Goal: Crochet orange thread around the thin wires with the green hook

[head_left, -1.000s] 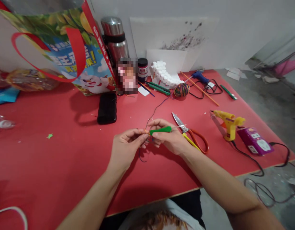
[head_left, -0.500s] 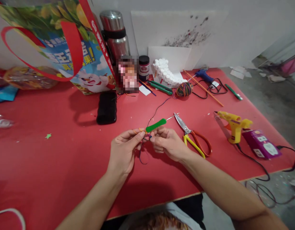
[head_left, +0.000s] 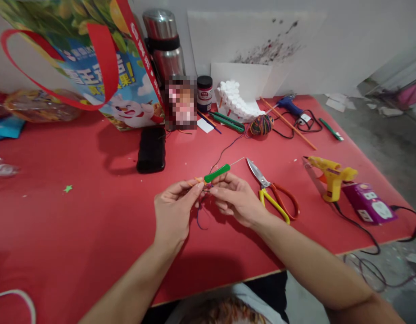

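My left hand (head_left: pixel 176 204) pinches a small piece of yarn work (head_left: pixel 208 185) with orange strands between thumb and forefinger. My right hand (head_left: pixel 240 198) is closed close beside it, thumb and forefinger pinching the dark yarn. Between the two hands lies a green-handled crochet hook (head_left: pixel 217 173), its thin metal shaft pointing up and right; which fingers bear it I cannot tell. A loose yarn end (head_left: pixel 199 220) hangs below the hands. From the work, a strand runs back to a multicoloured yarn ball (head_left: pixel 261 125).
Scissors (head_left: pixel 267 184) with red and yellow handles lie just right of my right hand. Farther right are a yellow glue gun (head_left: pixel 331 175) and a purple box (head_left: pixel 370 203). A black case (head_left: pixel 151 150), green cutter (head_left: pixel 227 121), steel flask (head_left: pixel 165 49) and large bag (head_left: pixel 127 96) stand behind.
My right fingers have moved slightly up, nearer the left fingertips. The hook has shifted a little left and up. The hanging yarn loop has narrowed to a single curved strand.
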A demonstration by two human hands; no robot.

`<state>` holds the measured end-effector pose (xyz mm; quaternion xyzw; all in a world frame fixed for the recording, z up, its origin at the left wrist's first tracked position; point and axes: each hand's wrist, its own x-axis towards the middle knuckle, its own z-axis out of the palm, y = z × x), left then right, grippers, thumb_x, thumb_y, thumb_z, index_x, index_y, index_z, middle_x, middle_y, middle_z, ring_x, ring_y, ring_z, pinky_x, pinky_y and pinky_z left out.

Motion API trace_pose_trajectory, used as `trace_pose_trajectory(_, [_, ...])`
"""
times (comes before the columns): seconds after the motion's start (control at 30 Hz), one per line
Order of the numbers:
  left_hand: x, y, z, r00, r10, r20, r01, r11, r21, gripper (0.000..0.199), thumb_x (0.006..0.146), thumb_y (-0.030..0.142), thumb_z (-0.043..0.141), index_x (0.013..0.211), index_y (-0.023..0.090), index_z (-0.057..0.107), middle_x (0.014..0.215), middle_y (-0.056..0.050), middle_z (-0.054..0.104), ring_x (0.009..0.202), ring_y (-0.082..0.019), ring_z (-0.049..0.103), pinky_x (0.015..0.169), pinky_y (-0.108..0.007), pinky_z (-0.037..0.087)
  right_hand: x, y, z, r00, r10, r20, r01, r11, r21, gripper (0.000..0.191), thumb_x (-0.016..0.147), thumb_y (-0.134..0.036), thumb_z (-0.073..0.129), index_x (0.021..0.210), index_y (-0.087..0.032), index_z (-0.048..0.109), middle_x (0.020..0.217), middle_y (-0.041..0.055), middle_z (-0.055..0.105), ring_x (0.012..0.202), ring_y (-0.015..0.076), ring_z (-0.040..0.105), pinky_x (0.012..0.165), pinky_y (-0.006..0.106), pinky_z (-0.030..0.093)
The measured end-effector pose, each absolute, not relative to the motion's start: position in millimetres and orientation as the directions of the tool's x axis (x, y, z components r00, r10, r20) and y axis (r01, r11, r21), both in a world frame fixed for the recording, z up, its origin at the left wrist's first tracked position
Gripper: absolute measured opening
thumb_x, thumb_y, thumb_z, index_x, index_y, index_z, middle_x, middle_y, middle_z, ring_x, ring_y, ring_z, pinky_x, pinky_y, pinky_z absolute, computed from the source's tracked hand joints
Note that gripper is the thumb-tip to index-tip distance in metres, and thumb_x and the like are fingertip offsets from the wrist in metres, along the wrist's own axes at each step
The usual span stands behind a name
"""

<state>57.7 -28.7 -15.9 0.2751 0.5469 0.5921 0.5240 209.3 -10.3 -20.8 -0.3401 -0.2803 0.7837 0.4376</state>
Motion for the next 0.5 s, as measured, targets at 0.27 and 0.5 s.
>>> trace_pose_trajectory(0.27, [61.6,-28.8,-10.9,-0.23,0.916,-0.328,-0.416,0.212,0.884,0.017,0.065,0.019,0.092,0.079,0.015,0.083,0.078,-0.008,0.079,0.06,-0.01,0.068,0.048,-0.014,0.048,210.6,-12.7,-25.5,-0.19,0.968,-0.162,-0.247,-0.207,-0.947,0.015,0.079,-0.026,0.079,0.081,-0.016,0.067,0.066,-0.0029,0.064,0.049,0.0053,0.049,0.042,0.018,0.034])
trace_pose_trajectory(0.5, [56.3,-25.2,-8.1,-0.168,0.909,-0.382,-0.488,0.26,0.833,0.018,0.062,0.017,0.092,0.075,0.012,0.082,0.071,-0.006,0.076,0.057,-0.008,0.065,0.047,-0.013,0.048,213.8,-10.8,-24.0,-0.278,0.935,-0.218,-0.308,-0.302,-0.902,0.018,0.08,-0.03,0.079,0.083,-0.015,0.068,0.063,-0.0014,0.067,0.038,0.0025,0.039,0.036,0.017,0.028])
